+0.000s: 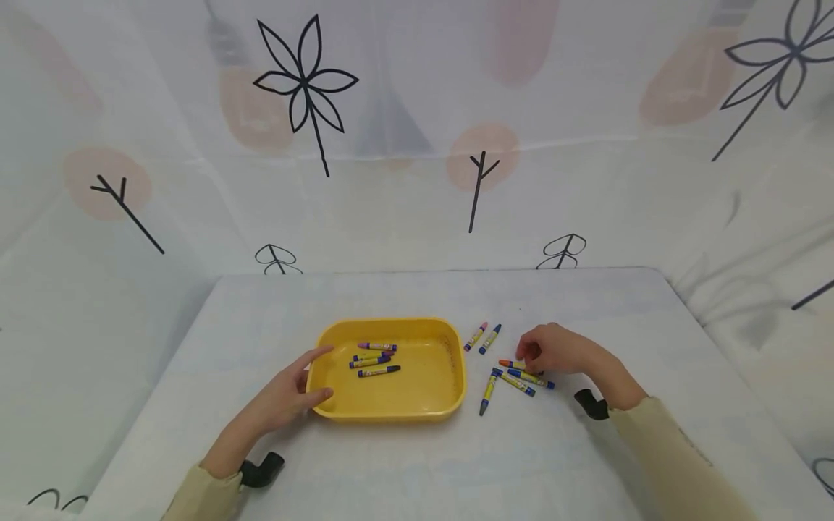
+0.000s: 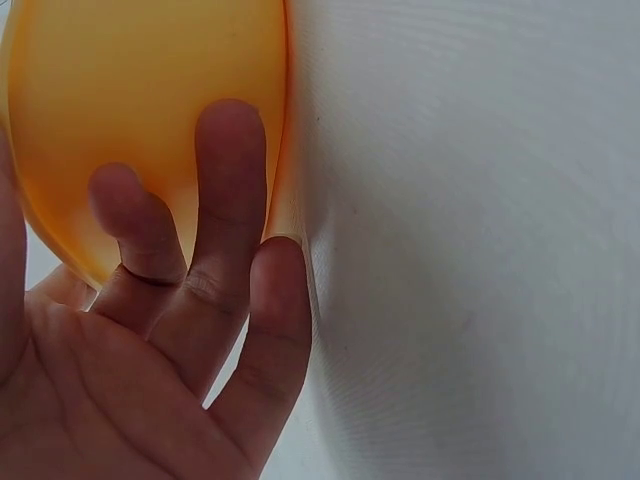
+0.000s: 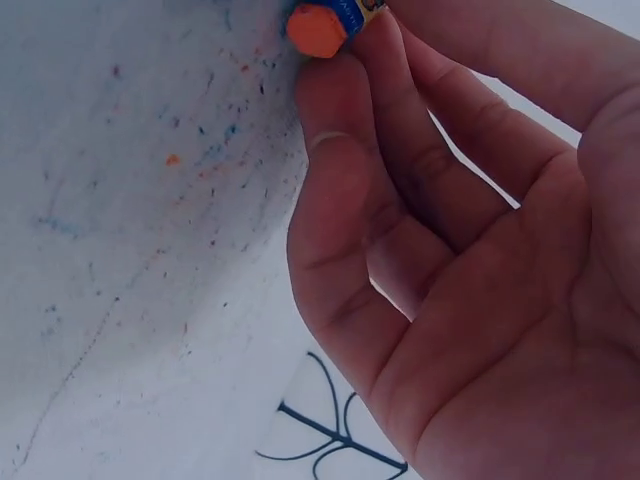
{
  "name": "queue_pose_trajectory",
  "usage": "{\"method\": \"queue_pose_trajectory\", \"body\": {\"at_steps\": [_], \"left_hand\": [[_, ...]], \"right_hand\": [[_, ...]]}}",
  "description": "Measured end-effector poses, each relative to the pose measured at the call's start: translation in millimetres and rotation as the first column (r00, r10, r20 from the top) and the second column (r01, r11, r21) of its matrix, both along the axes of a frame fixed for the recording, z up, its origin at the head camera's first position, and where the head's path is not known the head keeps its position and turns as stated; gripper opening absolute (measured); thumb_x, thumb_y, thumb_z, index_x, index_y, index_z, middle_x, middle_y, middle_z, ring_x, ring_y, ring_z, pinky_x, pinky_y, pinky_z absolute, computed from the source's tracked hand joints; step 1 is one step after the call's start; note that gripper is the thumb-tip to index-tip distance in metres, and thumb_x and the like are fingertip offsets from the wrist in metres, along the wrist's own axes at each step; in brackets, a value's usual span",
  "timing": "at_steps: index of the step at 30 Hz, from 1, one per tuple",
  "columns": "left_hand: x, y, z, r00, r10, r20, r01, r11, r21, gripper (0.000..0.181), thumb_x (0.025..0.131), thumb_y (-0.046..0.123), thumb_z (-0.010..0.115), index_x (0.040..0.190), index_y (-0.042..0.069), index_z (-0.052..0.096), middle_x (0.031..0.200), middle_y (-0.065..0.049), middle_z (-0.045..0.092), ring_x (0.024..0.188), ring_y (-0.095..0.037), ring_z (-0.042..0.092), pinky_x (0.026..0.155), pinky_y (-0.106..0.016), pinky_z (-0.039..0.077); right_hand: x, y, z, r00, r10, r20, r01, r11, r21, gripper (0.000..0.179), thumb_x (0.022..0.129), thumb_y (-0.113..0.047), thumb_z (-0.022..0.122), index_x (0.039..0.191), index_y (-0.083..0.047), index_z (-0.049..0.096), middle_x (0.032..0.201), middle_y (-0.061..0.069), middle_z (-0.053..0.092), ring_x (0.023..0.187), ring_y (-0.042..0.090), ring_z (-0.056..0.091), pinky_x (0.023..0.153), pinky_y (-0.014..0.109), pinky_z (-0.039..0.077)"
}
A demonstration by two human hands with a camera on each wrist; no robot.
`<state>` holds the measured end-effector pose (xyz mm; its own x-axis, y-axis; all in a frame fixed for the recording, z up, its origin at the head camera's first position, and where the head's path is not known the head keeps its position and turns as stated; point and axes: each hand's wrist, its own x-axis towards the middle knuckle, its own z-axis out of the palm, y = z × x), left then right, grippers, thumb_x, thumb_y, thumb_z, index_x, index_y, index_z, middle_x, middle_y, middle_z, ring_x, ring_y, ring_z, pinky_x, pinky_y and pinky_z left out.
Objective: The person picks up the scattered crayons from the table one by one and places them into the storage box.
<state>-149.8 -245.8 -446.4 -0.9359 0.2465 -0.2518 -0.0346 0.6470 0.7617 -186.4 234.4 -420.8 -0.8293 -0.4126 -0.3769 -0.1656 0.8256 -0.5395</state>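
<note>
A yellow tray [image 1: 404,405] stands left of the middle of the table, with several paper-wrapped crayons inside, among them a dark crayon [image 1: 379,371]. My left hand [image 1: 287,394] grips the tray's left end, thumb and forefinger over the rim; in the left wrist view the other fingers lie against its outer wall. Right of the tray, my right hand [image 1: 554,349] pinches an orange crayon [image 3: 318,30] low over the table. Just below it lie a blue crayon [image 1: 531,378] and a greenish crayon [image 1: 517,384]. The orange crayon's far part is hidden by the fingers.
A pink crayon [image 1: 476,337] and another blue crayon [image 1: 490,339] lie close to the tray's right edge. A dark grey-tipped crayon [image 1: 489,392] points toward the front. Small coloured specks [image 3: 172,160] mark the white cloth. A patterned curtain [image 1: 391,202] hangs behind the table.
</note>
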Motion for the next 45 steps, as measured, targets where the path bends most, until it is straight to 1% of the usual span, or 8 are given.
{"method": "queue_pose_trajectory", "body": {"at_steps": [3,7,13,20,27,34,39,45], "left_hand": [[-0.3,0.4,-0.1,1.000,-0.003,-0.005,0.003,1.000,0.000,0.076,0.088,0.027,0.077,0.152,0.028,0.037,0.097,-0.008,0.063,0.072,-0.020,0.057,0.063,-0.034,0.048],[-0.1,0.9,-0.6,1.000,0.003,-0.003,-0.003,1.000,-0.002,0.076,0.088,0.027,0.078,0.152,0.028,0.038,0.098,-0.009,0.063,0.072,-0.020,0.057,0.063,-0.034,0.049],[-0.1,0.3,-1.4,1.000,0.004,-0.003,-0.004,1.000,0.002,0.076,0.088,0.027,0.078,0.152,0.028,0.037,0.098,-0.008,0.063,0.073,-0.020,0.057,0.063,-0.034,0.049],[-0.3,-0.4,-1.0,1.000,-0.012,-0.003,0.012,1.000,0.020,0.075,0.089,0.027,0.077,0.153,0.026,0.037,0.095,-0.008,0.062,0.071,-0.021,0.057,0.061,-0.033,0.048],[-0.1,-0.9,0.2,1.000,-0.010,0.010,0.009,0.999,0.033,0.075,0.089,0.027,0.076,0.153,0.027,0.036,0.098,-0.009,0.062,0.074,-0.021,0.057,0.064,-0.034,0.049],[-0.5,-1.6,0.8,1.000,-0.022,0.009,0.021,0.999,0.037,0.075,0.090,0.025,0.076,0.153,0.026,0.036,0.095,-0.009,0.061,0.069,-0.022,0.056,0.060,-0.034,0.048],[-1.7,-2.6,-0.6,0.999,-0.029,0.014,0.028,0.999,0.041,0.074,0.090,0.027,0.075,0.153,0.027,0.036,0.095,-0.009,0.061,0.069,-0.021,0.056,0.061,-0.034,0.048],[-3.6,-3.4,-3.0,0.999,-0.039,0.012,0.038,0.998,0.056,0.074,0.091,0.027,0.075,0.153,0.028,0.035,0.091,-0.008,0.063,0.067,-0.022,0.056,0.060,-0.033,0.048]], "right_hand": [[-0.8,2.9,2.2,1.000,0.016,-0.005,-0.016,1.000,0.005,0.010,0.089,-0.008,0.072,0.098,-0.010,0.069,0.086,-0.002,0.060,0.080,0.017,0.053,0.073,0.033,0.046],[-1.7,6.8,8.8,0.997,0.050,-0.054,-0.050,0.999,-0.001,0.014,0.091,-0.009,0.070,0.104,-0.009,0.072,0.093,-0.003,0.062,0.085,0.017,0.054,0.076,0.035,0.047],[-5.7,-2.6,28.3,0.986,0.106,-0.132,-0.119,0.989,-0.094,0.015,0.093,-0.006,0.068,0.107,-0.008,0.072,0.101,-0.004,0.066,0.093,0.019,0.059,0.082,0.035,0.051],[-14.7,-37.4,51.1,0.961,0.165,-0.223,-0.207,0.961,-0.183,0.015,0.093,-0.006,0.068,0.107,-0.008,0.071,0.101,0.000,0.069,0.092,0.018,0.061,0.079,0.034,0.051],[-27.9,-96.0,67.1,0.945,0.225,-0.238,-0.273,0.942,-0.196,0.016,0.094,-0.007,0.067,0.109,-0.008,0.072,0.100,-0.005,0.068,0.092,0.015,0.060,0.080,0.031,0.052],[-38.8,-157.1,63.4,0.919,0.293,-0.263,-0.357,0.902,-0.243,0.013,0.093,-0.012,0.071,0.106,-0.011,0.072,0.093,-0.007,0.068,0.087,0.009,0.061,0.081,0.026,0.051],[-43.3,-193.1,52.6,0.917,0.326,-0.229,-0.383,0.880,-0.280,0.010,0.091,-0.011,0.073,0.101,-0.010,0.072,0.090,-0.007,0.068,0.083,0.007,0.062,0.079,0.024,0.050],[-47.0,-218.8,36.9,0.923,0.352,-0.154,-0.381,0.893,-0.239,0.011,0.089,-0.010,0.076,0.100,-0.011,0.074,0.087,-0.007,0.068,0.080,0.007,0.061,0.074,0.022,0.050]]}}
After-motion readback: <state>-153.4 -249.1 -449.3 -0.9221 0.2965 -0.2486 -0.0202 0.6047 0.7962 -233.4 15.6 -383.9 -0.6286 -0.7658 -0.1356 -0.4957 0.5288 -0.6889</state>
